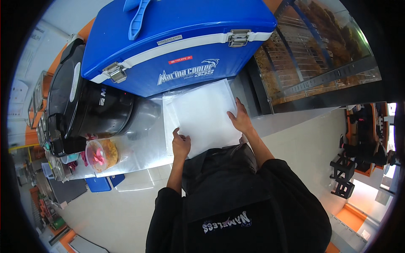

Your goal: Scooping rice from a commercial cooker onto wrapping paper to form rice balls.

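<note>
A stack of white sheets (204,111) lies on the metal tabletop in front of me, its edges slightly uneven. Along the left edge is my left hand (181,143), fingers loosely curled and apart over the paper's near-left part. My right hand (241,120) rests at the right edge, thumb and index spread wide. Neither hand visibly grips a sheet. Under the top sheets, another pale sheet (168,109) sticks out on the left.
A large blue cooler box (181,63) with metal latches stands behind the sheets, a blue-handled tool (137,23) on its lid. At left are a black lidded pot (101,109) and a clear tub (101,155) with pink and orange contents. A glass-fronted case (316,46) stands at right.
</note>
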